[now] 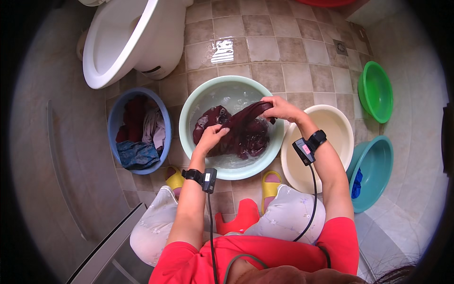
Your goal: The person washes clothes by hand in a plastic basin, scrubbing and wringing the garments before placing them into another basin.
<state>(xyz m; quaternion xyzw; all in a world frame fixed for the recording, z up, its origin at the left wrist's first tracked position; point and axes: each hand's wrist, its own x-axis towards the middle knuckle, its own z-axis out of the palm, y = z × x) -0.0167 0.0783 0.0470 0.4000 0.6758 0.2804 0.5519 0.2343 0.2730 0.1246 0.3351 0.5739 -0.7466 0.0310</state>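
A dark maroon garment [243, 128] lies partly in the water of a pale mint-green basin [206, 93] in front of me. One stretch of it is lifted above the water between my hands. My left hand [211, 137] pinches the cloth at the left, near the middle of the basin. At the basin's right rim, my right hand [280, 109] is closed round the raised end of the same garment. The submerged part bunches up wet and dark, and its full shape cannot be made out.
To the left, a blue basin [112, 137] holds several clothes. A cream basin [351, 142] stands close on the right, beside a teal basin [378, 189] with a blue cloth [357, 183] in it. Farther right is a green basin [378, 92]. A toilet [163, 47] stands at the far left.
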